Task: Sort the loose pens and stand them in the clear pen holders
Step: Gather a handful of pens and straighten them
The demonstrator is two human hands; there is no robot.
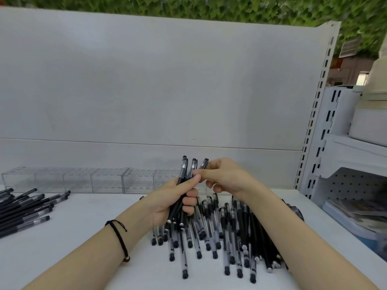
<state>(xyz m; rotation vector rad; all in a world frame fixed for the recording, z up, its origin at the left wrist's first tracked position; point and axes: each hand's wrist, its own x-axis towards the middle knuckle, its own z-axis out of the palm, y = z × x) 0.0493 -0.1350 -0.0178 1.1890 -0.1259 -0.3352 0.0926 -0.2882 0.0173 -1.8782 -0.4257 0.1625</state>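
My left hand (167,197) grips a bundle of black pens (184,170) held upright above the shelf, caps pointing up. My right hand (222,174) pinches the top of one pen (204,163) at the right side of that bundle. Below both hands lies a large pile of loose pens (219,233), black-bodied and clear-bodied mixed. A second pile of pens (25,208) lies at the left edge. A row of clear pen holders (83,178) stands along the back of the shelf, with no pens visible in them; my hands hide their right end.
The white shelf surface (83,237) carries everything. A white back panel (146,91) rises behind the holders. A slotted upright post (314,114) and white shelving with booklets (360,208) stand on the right.
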